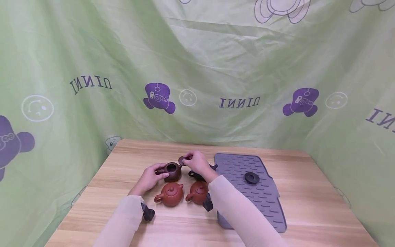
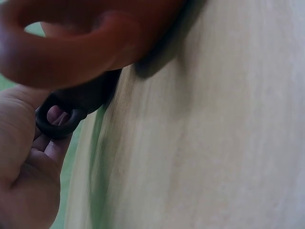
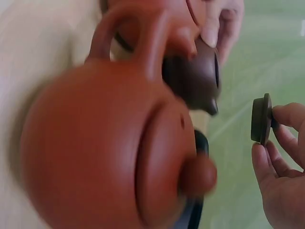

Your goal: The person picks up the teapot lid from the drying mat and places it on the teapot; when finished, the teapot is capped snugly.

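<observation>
A dark brown teapot (image 1: 174, 175) stands uncovered on the table, its round opening facing up. My left hand (image 1: 150, 178) holds it from the handle side, thumb at the upper body; in the left wrist view, fingers show behind the dark loop handle (image 2: 59, 129). Just past the spout, my right hand (image 1: 198, 163) pinches a small dark brown lid (image 3: 260, 119) between thumb and fingertips. The lid is tipped on edge, apart from the pot. Nearer me sit two lidded reddish-orange teapots, one on the left (image 1: 170, 195) and one on the right (image 1: 198, 192).
A black teapot (image 1: 197, 176) stands partly hidden behind my right wrist. On the right lies a grey ridged mat (image 1: 228, 164), with a round black lid-like piece (image 1: 252, 178) on it. A green printed curtain (image 1: 203, 127) hangs behind the wooden table (image 1: 314, 192).
</observation>
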### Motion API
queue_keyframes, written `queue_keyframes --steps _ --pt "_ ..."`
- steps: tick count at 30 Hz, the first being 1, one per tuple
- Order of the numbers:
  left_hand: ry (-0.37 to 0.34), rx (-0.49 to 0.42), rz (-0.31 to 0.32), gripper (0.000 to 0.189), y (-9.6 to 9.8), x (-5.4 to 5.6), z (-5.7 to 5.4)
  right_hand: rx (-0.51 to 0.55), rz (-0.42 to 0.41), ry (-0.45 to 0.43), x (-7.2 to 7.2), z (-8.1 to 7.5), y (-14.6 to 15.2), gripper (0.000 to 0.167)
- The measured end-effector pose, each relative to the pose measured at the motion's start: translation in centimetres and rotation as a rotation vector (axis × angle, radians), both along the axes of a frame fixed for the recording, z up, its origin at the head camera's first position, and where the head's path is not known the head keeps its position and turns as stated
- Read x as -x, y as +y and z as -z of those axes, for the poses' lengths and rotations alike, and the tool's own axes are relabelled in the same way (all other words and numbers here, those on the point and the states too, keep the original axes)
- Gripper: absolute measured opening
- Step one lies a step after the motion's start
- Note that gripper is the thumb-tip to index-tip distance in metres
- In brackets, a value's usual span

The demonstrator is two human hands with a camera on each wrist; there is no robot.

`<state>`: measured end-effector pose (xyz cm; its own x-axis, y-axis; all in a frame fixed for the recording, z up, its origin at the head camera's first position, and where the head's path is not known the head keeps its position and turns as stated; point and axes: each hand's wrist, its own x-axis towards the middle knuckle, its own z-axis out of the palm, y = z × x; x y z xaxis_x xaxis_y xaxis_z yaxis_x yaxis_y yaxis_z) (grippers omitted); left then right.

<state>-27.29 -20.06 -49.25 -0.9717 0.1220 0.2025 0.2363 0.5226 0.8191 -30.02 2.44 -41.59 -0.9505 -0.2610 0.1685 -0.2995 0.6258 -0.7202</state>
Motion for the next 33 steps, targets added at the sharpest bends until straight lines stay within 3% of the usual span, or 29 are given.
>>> queue_keyframes --steps 12,23,29,33 --pt "0.004 0.005 0.008 0.042 -0.1 0.0 0.2 -0.089 -0.061 0.001 -0.2 1.5 -4.1 0.011" --pt "0.005 -0.022 0.016 0.043 0.6 -0.1 0.2 -0.144 -0.032 0.061 -0.3 3.1 -5.2 0.010" --pt "0.001 -0.006 0.001 0.044 0.4 -0.1 0.0 -0.131 -0.046 0.046 -0.6 2.7 -5.2 0.013" --pt "-0.023 0.031 0.016 0.053 0.0 0.0 -0.4 -0.097 -0.081 0.004 -1.1 1.4 -4.4 0.022"
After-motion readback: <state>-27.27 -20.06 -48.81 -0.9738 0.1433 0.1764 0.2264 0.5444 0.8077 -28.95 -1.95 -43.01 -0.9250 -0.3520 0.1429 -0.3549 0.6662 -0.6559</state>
